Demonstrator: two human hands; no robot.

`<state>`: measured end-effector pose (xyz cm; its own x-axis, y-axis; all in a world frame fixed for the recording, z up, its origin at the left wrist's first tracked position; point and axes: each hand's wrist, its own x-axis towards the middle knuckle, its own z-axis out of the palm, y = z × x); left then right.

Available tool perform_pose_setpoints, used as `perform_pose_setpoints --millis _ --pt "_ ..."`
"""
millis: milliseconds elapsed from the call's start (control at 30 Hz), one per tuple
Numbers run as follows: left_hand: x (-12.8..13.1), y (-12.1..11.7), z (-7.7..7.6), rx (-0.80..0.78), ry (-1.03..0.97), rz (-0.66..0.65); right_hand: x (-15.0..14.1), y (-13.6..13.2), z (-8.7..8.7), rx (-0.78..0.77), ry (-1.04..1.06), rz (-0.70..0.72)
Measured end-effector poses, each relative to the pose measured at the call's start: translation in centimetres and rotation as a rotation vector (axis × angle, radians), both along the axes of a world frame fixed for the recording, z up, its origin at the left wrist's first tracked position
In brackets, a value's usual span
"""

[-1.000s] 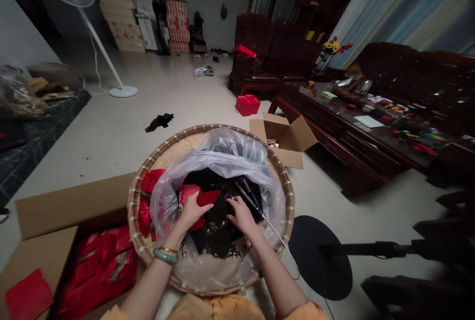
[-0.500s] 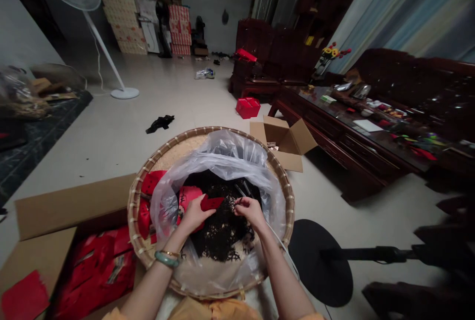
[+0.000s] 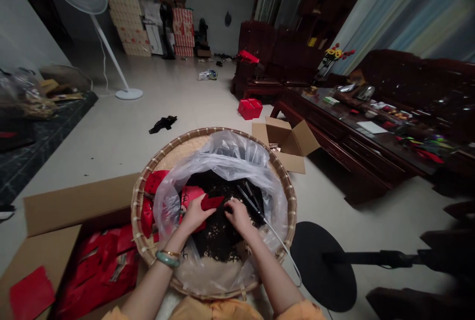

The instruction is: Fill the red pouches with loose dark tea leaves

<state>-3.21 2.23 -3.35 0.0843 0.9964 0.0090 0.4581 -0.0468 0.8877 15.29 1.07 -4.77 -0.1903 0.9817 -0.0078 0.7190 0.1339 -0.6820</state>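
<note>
In the head view, my left hand (image 3: 195, 215) is closed around a small red packet (image 3: 213, 203), which points to the right. My right hand (image 3: 239, 217) is just beside the packet's end, its fingertips pinched on some dark strands that are hard to make out. Under both hands lies a heap of black dried shreds (image 3: 217, 238) on dark plastic. Pinkish-red printed packets (image 3: 191, 194) sit left of the heap, partly behind my left hand. A clear plastic bag (image 3: 166, 181), rolled open, surrounds all this inside a round woven basket (image 3: 138, 211).
A slim dark tool (image 3: 249, 195) with a white cord rests in the bag at right. A carton (image 3: 55, 255) of red packets (image 3: 98, 265) stands left. Beyond are an open carton (image 3: 308, 142), a red box (image 3: 250, 108), a wooden table (image 3: 334, 127), and a black round base (image 3: 321, 265).
My right hand has moved left, close to the red packet's end. My left hand still holds the packet. The whole view has shifted slightly.
</note>
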Motion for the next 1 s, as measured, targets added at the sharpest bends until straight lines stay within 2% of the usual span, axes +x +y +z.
perform_pose_setpoints --millis 67,233,300,400,533,633,733,1000 --pt "-0.1 0.0 -0.1 0.004 -0.008 0.006 0.6 0.2 0.1 -0.009 0.093 -0.057" --pt "0.1 -0.2 0.0 -0.007 -0.034 -0.001 2.4 0.7 0.9 -0.152 0.440 -0.238" --pt "0.3 -0.3 0.2 -0.019 -0.049 -0.009 3.0 0.8 2.0 -0.162 0.552 -0.283" --pt "0.8 -0.4 0.4 -0.031 -0.055 -0.030 3.2 0.7 4.9 -0.100 0.616 -0.266" --pt "1.3 -0.3 0.6 -0.016 -0.037 -0.094 2.2 0.3 9.3 0.115 0.452 -0.107" --pt "1.5 -0.4 0.8 0.005 0.007 -0.131 0.9 0.0 11.2 0.203 0.282 0.035" --pt "1.6 -0.4 0.9 0.013 0.032 -0.138 0.0 -0.1 11.5 0.226 0.192 0.093" --pt "2.0 -0.5 0.8 0.006 0.039 -0.151 0.0 -0.2 10.8 0.216 0.078 0.097"
